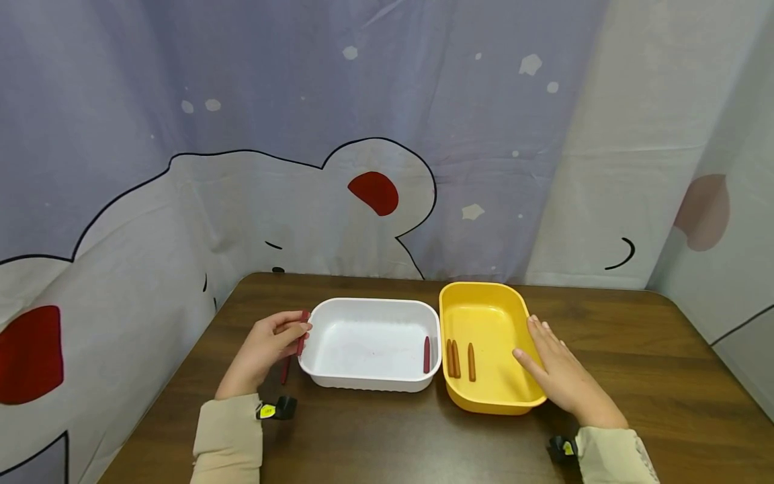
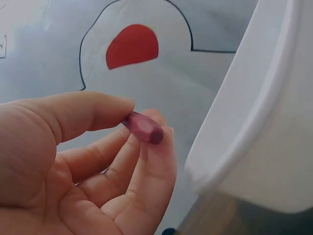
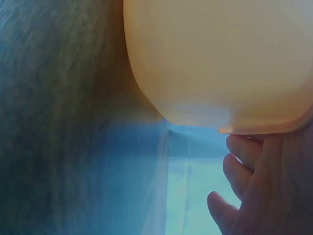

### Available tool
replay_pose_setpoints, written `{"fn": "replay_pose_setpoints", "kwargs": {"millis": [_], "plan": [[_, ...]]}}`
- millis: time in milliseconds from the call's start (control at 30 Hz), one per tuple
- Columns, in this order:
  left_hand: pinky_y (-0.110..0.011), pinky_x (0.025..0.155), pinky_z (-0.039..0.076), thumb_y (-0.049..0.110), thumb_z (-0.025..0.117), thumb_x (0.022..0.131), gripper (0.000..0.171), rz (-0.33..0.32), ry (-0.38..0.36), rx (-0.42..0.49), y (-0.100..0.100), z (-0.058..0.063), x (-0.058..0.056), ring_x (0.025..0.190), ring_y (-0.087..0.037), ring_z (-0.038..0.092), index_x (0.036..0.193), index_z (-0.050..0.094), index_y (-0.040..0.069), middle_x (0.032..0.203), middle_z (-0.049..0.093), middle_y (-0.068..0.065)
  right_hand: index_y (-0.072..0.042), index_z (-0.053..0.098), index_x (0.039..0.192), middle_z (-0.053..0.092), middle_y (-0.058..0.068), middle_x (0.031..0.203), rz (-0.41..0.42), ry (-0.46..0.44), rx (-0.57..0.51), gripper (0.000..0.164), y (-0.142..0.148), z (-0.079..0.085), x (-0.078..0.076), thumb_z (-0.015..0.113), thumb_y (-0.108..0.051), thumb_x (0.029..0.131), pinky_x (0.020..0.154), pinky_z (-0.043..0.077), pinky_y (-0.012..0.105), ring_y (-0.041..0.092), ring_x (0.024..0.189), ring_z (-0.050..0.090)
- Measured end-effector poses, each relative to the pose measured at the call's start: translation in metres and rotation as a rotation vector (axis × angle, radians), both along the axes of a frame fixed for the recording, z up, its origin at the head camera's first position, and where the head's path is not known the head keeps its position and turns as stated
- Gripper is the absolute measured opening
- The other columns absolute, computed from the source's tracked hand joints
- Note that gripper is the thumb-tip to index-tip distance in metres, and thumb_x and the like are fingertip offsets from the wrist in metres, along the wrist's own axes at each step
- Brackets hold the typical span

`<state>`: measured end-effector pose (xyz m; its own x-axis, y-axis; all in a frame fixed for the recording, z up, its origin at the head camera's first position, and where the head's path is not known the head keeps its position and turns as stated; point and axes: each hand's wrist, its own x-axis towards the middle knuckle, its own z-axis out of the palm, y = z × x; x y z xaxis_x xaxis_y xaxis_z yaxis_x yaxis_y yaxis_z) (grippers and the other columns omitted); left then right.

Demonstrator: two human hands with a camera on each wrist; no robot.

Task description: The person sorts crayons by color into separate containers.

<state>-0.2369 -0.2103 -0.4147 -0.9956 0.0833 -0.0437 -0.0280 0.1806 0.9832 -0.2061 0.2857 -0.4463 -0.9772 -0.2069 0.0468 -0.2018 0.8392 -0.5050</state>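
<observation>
My left hand (image 1: pixel 266 348) pinches a dark red crayon (image 2: pixel 145 129) between thumb and fingers, at the left rim of the white tray (image 1: pixel 369 382). Just below that hand, a second red crayon (image 1: pixel 285 371) lies on the table. Inside the white tray, one more red crayon (image 1: pixel 426 355) lies near the right wall. My right hand (image 1: pixel 559 378) rests at the right rim of the yellow tray (image 1: pixel 492 407), its fingers straight and the thumb over the inside. Three orange-brown crayons (image 1: pixel 471 363) lie toward the left in the yellow tray.
Both trays stand side by side on a brown wooden table (image 1: pixel 363 437), their rims close together. Behind the table's back edge hangs a printed curtain (image 1: pixel 484 134), which also runs along the left and right sides.
</observation>
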Motion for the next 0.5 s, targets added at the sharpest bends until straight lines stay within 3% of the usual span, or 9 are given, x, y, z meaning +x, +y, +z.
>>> {"fn": "replay_pose_setpoints", "kwargs": {"millis": [200, 500], "plan": [[-0.023, 0.076, 0.057, 0.011, 0.065, 0.100, 0.047, -0.011, 0.010, 0.012, 0.014, 0.002, 0.000, 0.089, -0.008, 0.064, 0.138, 0.051, -0.013, 0.107, 0.070, -0.008, 0.001, 0.010, 0.161, 0.009, 0.024, 0.167, 0.000, 0.003, 0.002, 0.081, 0.000, 0.000, 0.000, 0.043, -0.049, 0.107, 0.116, 0.011, 0.070, 0.048, 0.152, 0.009], [-0.024, 0.079, 0.058, 0.010, 0.066, 0.099, 0.045, -0.016, 0.015, 0.027, 0.033, -0.002, -0.001, 0.093, -0.013, 0.066, 0.137, 0.054, -0.010, 0.114, 0.069, -0.017, 0.001, 0.010, 0.161, 0.008, 0.023, 0.167, 0.001, 0.003, 0.000, 0.081, 0.000, 0.000, 0.000, 0.044, -0.049, 0.107, 0.116, 0.012, 0.070, 0.048, 0.152, 0.008]]}}
